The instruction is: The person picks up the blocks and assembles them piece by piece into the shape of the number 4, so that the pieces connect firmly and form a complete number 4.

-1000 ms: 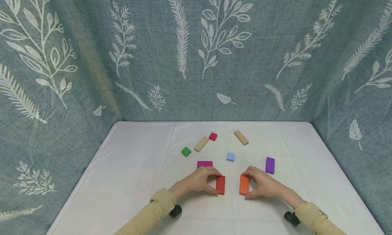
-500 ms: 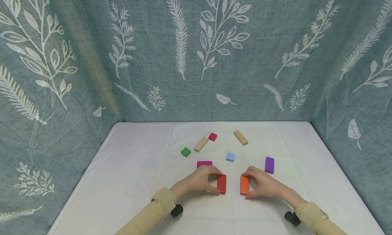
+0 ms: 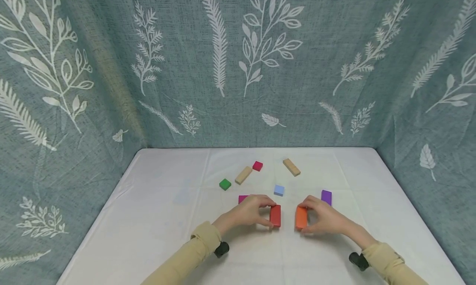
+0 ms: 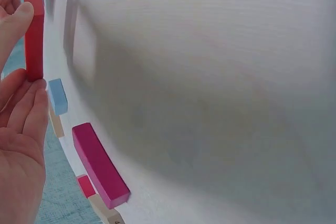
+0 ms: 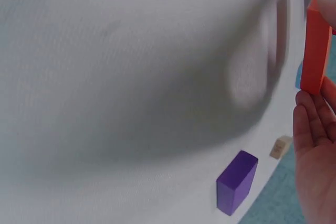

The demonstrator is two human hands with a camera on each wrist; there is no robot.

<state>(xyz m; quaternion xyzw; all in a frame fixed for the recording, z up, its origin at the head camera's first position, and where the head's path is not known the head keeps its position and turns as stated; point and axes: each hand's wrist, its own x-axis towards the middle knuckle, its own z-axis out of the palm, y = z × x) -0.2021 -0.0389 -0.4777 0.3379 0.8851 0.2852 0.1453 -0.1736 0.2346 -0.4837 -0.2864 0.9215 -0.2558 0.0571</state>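
My left hand pinches a red block by its two ends, thumb at the near end and fingers at the far end. In the left wrist view the red block hangs above the cloth, its shadow apart from it. Opposite, my right hand holds an orange block the same way, and the orange block is also off the table in the right wrist view. A gap separates the two blocks. A magenta block lies partly hidden behind my left hand. Beyond my right hand lies a purple block.
On the white-covered table further back lie a light blue cube, a green cube, a small red cube and two wooden blocks, a left one and a right one. A patterned curtain encloses the back and sides.
Both hands have risen from the table with their blocks, moving slightly away from me. The red block has shifted right, and the gap between red and orange has narrowed.
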